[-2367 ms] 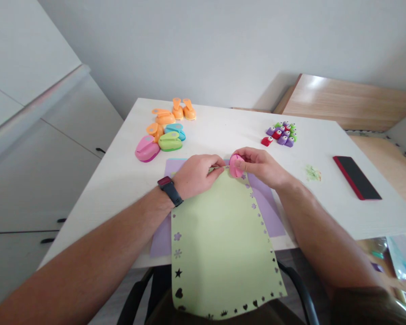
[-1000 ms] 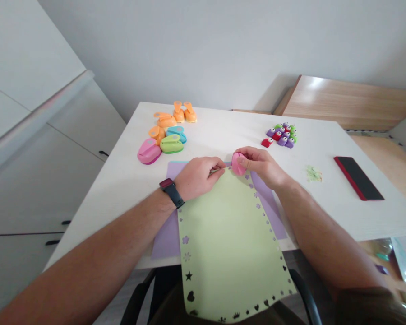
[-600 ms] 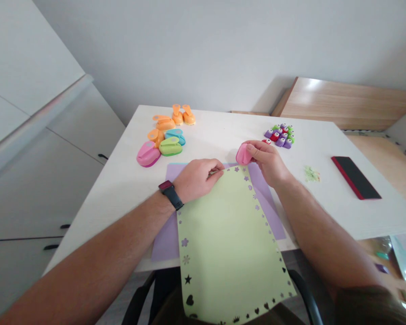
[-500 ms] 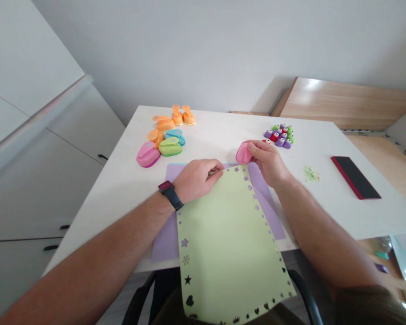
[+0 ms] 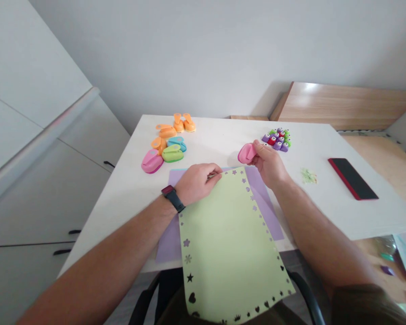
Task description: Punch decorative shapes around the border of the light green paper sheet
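A sheet of pale green paper (image 5: 230,243) hangs over the table's near edge, with flower, star, heart and crown cut-outs along its borders. My left hand (image 5: 201,183), wearing a dark watch, pinches the sheet's far edge near the top left corner. In my right hand (image 5: 269,164) is a pink craft punch (image 5: 246,154), held just beyond the sheet's top right corner and apart from the paper. Purple paper (image 5: 264,205) lies beneath the green sheet on the table. My left fingers hide part of the far edge.
Several larger craft punches, such as a green one (image 5: 173,153) and a pink one (image 5: 152,161), stand at the back left. A cluster of small punches (image 5: 278,138) sits at the back right. Paper scraps (image 5: 308,176) and a black-and-red phone-like slab (image 5: 353,179) lie on the right of the white table (image 5: 122,198).
The pink craft punch has come off the green paper's far edge and moved right and away with my right hand. More cut-outs now show there. My left hand keeps its hold.
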`<state>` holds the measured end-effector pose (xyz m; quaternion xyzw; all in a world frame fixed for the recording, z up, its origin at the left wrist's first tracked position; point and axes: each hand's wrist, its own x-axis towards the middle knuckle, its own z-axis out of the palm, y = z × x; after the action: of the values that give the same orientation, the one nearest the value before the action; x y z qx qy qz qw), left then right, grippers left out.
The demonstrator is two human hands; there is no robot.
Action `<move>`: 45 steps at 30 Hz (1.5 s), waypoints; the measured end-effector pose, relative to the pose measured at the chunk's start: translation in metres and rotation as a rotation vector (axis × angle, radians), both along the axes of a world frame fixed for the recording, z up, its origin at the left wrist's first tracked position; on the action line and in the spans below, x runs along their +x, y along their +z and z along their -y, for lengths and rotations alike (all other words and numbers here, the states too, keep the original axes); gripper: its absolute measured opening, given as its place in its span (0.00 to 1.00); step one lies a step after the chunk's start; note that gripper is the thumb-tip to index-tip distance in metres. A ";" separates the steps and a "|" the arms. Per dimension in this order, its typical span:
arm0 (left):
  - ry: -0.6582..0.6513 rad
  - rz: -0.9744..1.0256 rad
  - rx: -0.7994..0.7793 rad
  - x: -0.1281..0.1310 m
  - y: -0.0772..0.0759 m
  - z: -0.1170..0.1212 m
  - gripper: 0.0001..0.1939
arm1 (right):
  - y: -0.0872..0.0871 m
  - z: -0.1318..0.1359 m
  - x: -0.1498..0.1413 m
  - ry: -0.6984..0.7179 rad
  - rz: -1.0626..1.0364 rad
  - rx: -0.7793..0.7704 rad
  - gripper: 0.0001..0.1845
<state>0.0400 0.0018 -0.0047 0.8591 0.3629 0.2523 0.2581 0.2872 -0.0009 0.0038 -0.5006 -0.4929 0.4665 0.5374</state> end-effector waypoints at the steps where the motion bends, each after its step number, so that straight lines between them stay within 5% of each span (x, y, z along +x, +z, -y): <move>1: 0.002 -0.001 0.001 0.000 0.000 0.000 0.09 | 0.000 0.000 0.000 -0.006 -0.014 -0.006 0.25; 17: 0.021 -0.043 0.040 -0.004 -0.003 -0.006 0.10 | 0.012 0.003 -0.006 0.033 -0.366 -0.220 0.25; 30: 0.040 -0.017 0.023 -0.006 -0.003 -0.006 0.09 | -0.005 -0.008 0.002 -0.096 -0.270 -0.089 0.26; 45: -0.045 -0.027 -0.091 -0.004 0.006 0.000 0.08 | 0.002 0.000 -0.006 -0.041 -0.394 -0.145 0.26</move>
<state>0.0365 0.0017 0.0014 0.8577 0.3582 0.2179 0.2975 0.2810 -0.0005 0.0063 -0.4469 -0.3331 0.5788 0.5953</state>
